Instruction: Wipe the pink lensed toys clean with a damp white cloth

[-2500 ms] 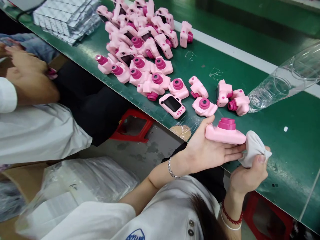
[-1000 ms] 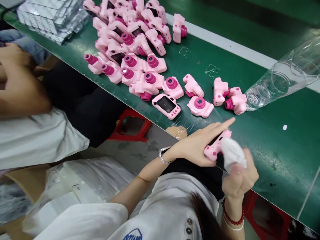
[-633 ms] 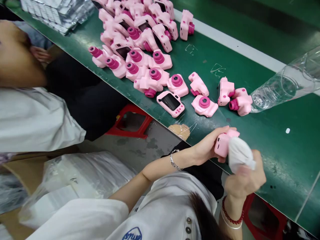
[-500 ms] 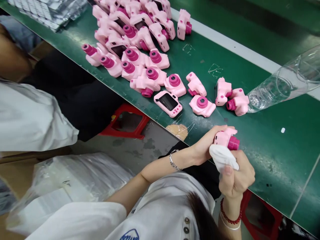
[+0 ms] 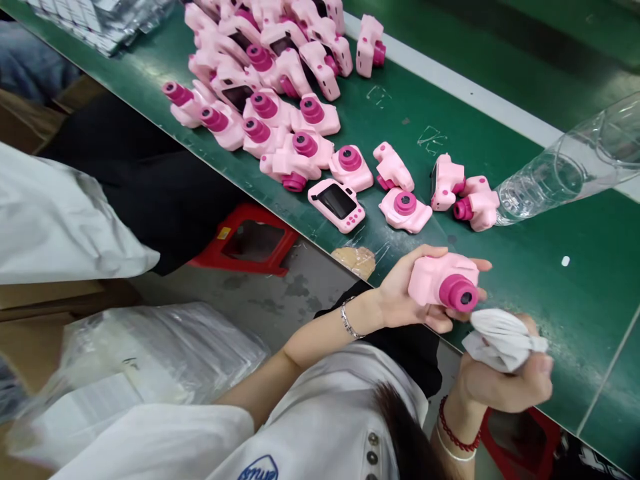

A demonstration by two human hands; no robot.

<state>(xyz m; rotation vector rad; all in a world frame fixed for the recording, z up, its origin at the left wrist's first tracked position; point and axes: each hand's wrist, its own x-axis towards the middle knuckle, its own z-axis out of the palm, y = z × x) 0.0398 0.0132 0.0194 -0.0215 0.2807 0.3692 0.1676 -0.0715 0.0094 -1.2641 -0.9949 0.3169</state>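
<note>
Beyond and to the left of the hands, pink cameras crowd the desk. The left hand grips a toy camera lengthwise between thumb and partly spread fingers, lens angled toward the right hand, which pinches a bunched white cloth just beside it.

The only view is head-mounted, looking forward and steeply down, at close range, across the green desk edge.
</note>
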